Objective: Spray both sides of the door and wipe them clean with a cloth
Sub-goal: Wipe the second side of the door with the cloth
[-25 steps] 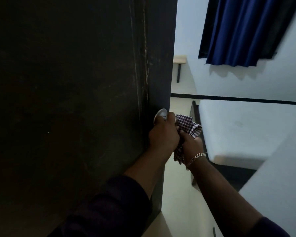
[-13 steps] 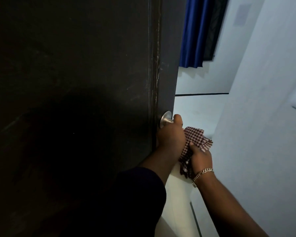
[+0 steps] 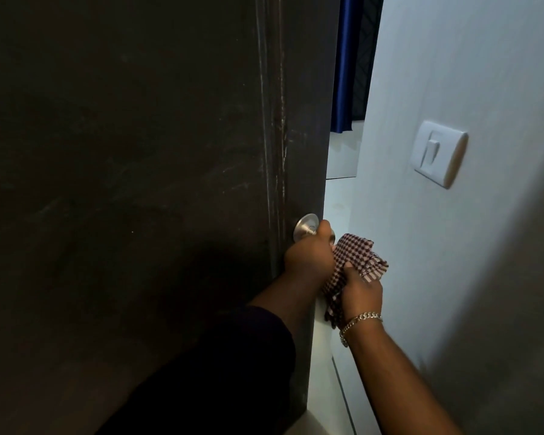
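Left grip [image 3: 310,255] around door knob [image 3: 307,229]

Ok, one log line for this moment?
left hand: on door knob | right hand: holds checked cloth | door: ajar | spray: unseen

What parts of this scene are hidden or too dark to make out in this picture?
- Head view: the door's far side is hidden by the door itself.
- The knob is mostly covered by the left hand.
- Part of the checked cloth is hidden behind both hands; the right hand grips it.
- No spray bottle is in view.
- The door's near face is too dark to tell wet from dry.
- The curtain is mostly hidden by door and wall.
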